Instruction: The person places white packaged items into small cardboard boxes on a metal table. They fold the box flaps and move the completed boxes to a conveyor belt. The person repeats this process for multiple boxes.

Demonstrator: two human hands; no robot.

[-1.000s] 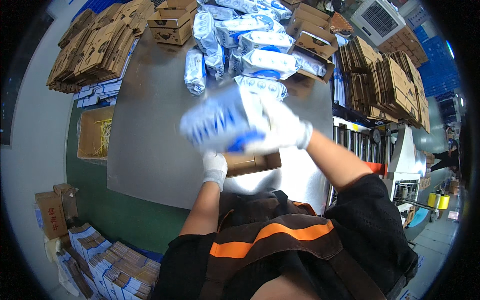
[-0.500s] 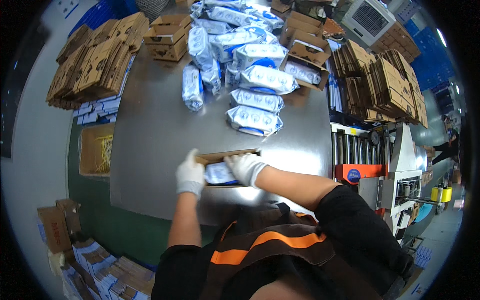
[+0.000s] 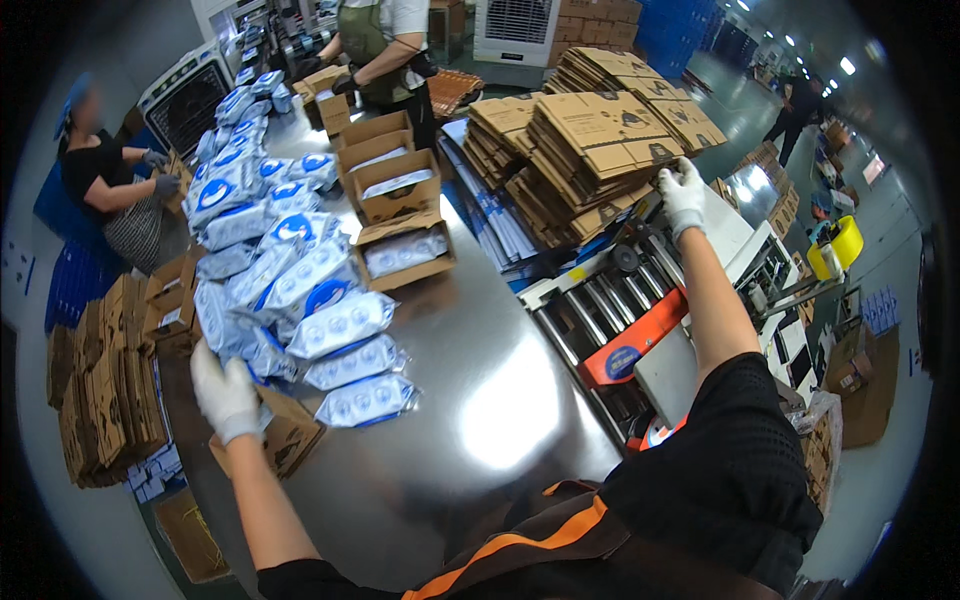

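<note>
My left hand (image 3: pixel 224 396), in a white glove, is at the left of the table with thumb and fingers apart. It lies beside a brown cardboard box (image 3: pixel 290 436) and against the near end of a heap of white-and-blue soft packs (image 3: pixel 262 275). The hand and wrist hide part of the box. My right hand (image 3: pixel 684 200), also gloved in white, is stretched out to the right. Its fingers are apart at the near corner of a stack of flattened brown cartons (image 3: pixel 600 125); whether they touch the cardboard, I cannot tell.
Open boxes holding packs (image 3: pixel 405 254) stand beyond the heap on the metal table (image 3: pixel 470 350). A roller conveyor (image 3: pixel 610 320) with an orange bar adjoins the table's right side. Two co-workers stand farther off, one at left (image 3: pixel 110 170) and one at the back (image 3: pixel 385 50). More flat cartons (image 3: pixel 110 370) lie far left.
My view has turned to the right. My hands have come apart: the right left the box and reached out to the carton stack. My left hand and the box are now beside the pack heap.
</note>
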